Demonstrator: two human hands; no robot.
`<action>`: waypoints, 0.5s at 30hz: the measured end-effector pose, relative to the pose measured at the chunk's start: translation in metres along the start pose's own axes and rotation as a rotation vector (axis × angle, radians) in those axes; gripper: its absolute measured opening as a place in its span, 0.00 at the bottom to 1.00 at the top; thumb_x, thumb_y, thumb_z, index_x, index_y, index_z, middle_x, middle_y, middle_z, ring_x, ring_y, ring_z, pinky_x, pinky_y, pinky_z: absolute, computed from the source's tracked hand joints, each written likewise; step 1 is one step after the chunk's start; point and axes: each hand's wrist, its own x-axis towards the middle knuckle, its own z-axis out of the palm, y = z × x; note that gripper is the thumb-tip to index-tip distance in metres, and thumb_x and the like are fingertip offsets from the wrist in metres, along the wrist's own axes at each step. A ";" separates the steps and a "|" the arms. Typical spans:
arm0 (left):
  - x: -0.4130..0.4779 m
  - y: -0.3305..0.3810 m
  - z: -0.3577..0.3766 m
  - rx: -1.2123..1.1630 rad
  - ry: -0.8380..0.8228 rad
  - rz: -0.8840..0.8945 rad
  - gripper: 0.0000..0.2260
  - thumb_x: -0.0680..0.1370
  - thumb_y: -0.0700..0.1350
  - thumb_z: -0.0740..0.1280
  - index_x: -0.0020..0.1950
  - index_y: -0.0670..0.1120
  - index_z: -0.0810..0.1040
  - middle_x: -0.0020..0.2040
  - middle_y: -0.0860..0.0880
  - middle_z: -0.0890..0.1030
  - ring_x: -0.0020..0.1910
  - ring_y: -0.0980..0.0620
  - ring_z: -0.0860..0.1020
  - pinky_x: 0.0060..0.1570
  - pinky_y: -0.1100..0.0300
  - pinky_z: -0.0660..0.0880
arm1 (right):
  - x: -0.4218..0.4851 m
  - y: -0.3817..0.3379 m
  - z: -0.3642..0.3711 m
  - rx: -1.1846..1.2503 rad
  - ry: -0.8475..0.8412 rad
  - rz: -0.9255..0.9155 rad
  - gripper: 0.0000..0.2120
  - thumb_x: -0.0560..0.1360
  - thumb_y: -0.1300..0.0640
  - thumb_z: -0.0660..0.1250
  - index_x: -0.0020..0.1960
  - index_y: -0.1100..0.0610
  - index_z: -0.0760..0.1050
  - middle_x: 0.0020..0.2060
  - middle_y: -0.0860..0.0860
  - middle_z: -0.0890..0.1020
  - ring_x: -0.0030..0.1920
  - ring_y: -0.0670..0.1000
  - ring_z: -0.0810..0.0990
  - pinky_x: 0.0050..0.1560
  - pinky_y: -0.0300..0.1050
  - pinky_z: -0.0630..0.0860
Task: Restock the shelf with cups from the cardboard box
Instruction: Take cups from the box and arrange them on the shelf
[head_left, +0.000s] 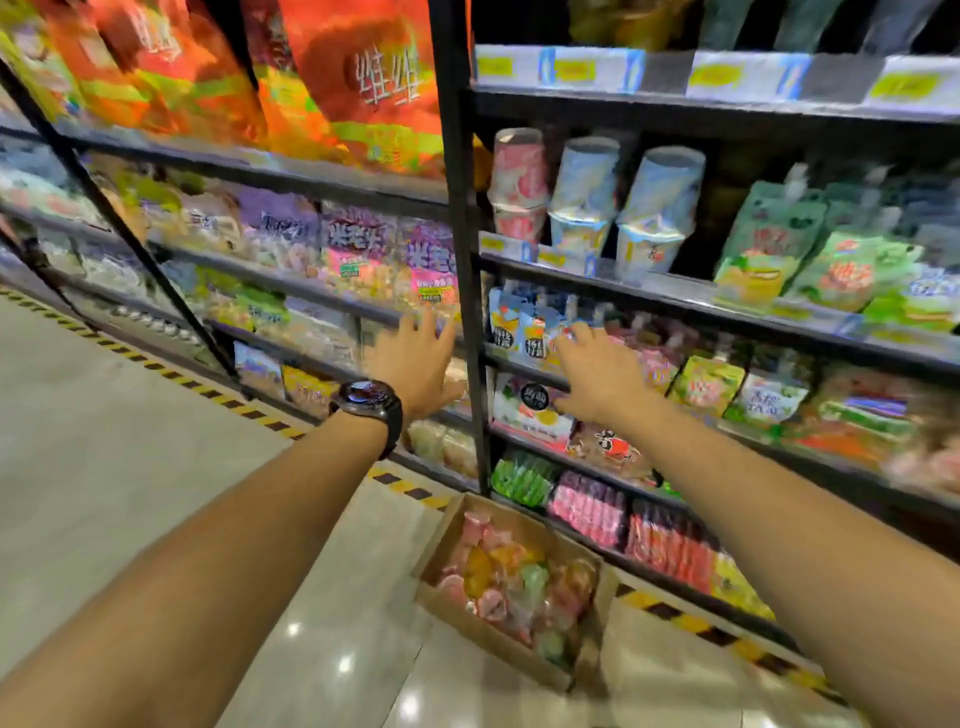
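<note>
Though blurred, cups (511, 587) in box (483, 634)

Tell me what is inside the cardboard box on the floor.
The cardboard box holds a loose heap of cups in pink, yellow and green, blurred. Whatever lies under the top layer is covered, so how deep the pile goes cannot be seen.

Bright overhead light glares off the floor (322, 644); edges blurred, warped.

Single head view, standing height, facing forward-down at shelf (675, 301) close ahead; cardboard box (452, 540) on floor below.
</note>
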 end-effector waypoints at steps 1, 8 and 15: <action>-0.001 0.006 0.009 -0.011 -0.021 0.021 0.30 0.78 0.61 0.62 0.73 0.45 0.60 0.68 0.40 0.67 0.65 0.37 0.69 0.51 0.45 0.74 | -0.003 0.001 0.011 -0.001 -0.018 0.015 0.36 0.71 0.44 0.71 0.71 0.57 0.60 0.68 0.58 0.65 0.67 0.60 0.66 0.58 0.57 0.73; -0.003 0.055 0.094 -0.093 -0.227 0.123 0.31 0.77 0.62 0.63 0.72 0.46 0.60 0.68 0.41 0.66 0.64 0.37 0.68 0.50 0.44 0.73 | -0.025 0.019 0.104 0.069 -0.260 0.105 0.34 0.70 0.46 0.72 0.70 0.57 0.61 0.65 0.57 0.65 0.66 0.59 0.66 0.55 0.55 0.73; -0.004 0.090 0.202 -0.152 -0.333 0.116 0.33 0.75 0.65 0.62 0.72 0.47 0.60 0.69 0.43 0.67 0.66 0.40 0.68 0.55 0.46 0.74 | -0.039 0.023 0.218 0.144 -0.467 0.138 0.32 0.69 0.47 0.71 0.68 0.56 0.64 0.64 0.57 0.67 0.63 0.59 0.69 0.49 0.52 0.74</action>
